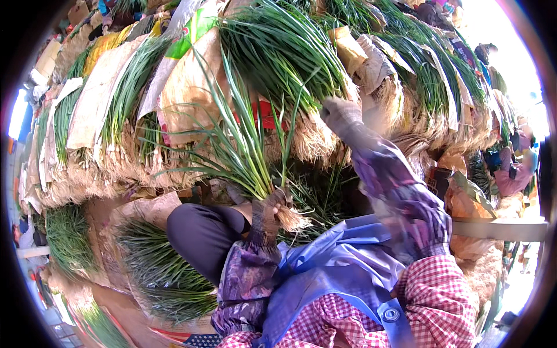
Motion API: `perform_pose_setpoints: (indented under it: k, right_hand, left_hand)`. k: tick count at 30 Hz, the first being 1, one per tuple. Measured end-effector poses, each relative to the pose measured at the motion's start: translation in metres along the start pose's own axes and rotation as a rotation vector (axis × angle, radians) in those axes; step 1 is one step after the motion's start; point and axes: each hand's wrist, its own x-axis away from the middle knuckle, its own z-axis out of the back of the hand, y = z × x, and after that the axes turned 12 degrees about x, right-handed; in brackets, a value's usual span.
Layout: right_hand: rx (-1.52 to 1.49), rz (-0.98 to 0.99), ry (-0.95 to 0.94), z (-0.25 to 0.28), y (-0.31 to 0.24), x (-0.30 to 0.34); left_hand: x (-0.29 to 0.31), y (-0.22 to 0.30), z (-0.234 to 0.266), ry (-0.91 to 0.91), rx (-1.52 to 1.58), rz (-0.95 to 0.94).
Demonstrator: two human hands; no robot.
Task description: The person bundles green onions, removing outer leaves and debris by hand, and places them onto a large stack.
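My left hand (269,210), in a dark glove, is closed round the lower stems of a small bunch of green onions (250,153). Their long leaves fan upward and to the left, and the pale roots stick out to the right of my fist. Farther off to the right, my right hand (343,116) is raised and curled beside a large heap of green onions (284,52). The hand is gloved and slightly blurred; whatever its fingers may hold is hidden. Roots of that heap (313,136) hang just below and left of it.
Rows of green onions with brown paper sheets (194,87) between them run across the far side. Loose greens (165,272) lie at the lower left beside my bent knee (200,232). A metal bar (499,229) stands at the right. Other people (516,165) sit beyond it.
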Motion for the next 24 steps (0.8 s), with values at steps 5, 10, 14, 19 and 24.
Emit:
perform_pose_setpoints:
  k: [5,10,14,19,24]
  right_hand:
    - [-0.311,0.627,-0.627,-0.047,-0.023,0.081]
    - [-0.74,0.02,-0.02,-0.03,-0.072,0.067]
    - [-0.566,-0.024,0.215,-0.037,-0.093,0.067]
    - [-1.238,-0.621,0.483,-0.075,-0.081,0.058]
    - [-0.274,0.256,-0.311,-0.07,-0.035,0.064]
  left_hand:
    - [-0.011,0.006,-0.043,0.307,-0.205,0.078]
    - [-0.01,-0.008,-0.047,0.358,-0.489,0.05]
    - [-0.009,0.01,-0.049,0.274,0.02,0.276]
    - [-0.008,0.007,-0.076,-0.225,0.308,0.389]
    - [0.003,0.016,-0.094,-0.334,0.123,0.096]
